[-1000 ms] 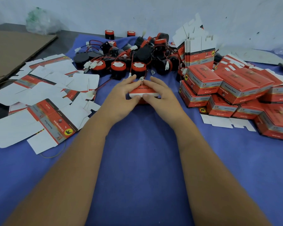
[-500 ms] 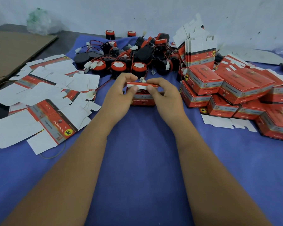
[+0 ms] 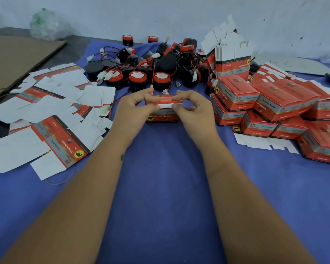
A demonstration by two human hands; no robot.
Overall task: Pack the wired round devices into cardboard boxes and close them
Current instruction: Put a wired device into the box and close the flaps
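Note:
A red cardboard box (image 3: 163,116) stands on the blue cloth in the middle, its printed front facing me. My left hand (image 3: 133,111) and my right hand (image 3: 195,113) pinch the box's top flap (image 3: 164,101) between thumbs and fingers, one at each end. The flap's white tuck strip shows under the red panel. What is inside the box is hidden. Behind it lies a heap of round black-and-red wired devices (image 3: 151,63) with white connectors.
Flat unfolded box blanks (image 3: 51,115) are scattered at the left. Closed red boxes (image 3: 274,111) are piled at the right, with upright blanks (image 3: 232,60) behind them. A brown cardboard sheet (image 3: 13,60) and a plastic bag (image 3: 46,25) lie far left. A white wall stands behind.
Both hands rose from pressing on top of the box to pinching its top flap. The box front now faces me.

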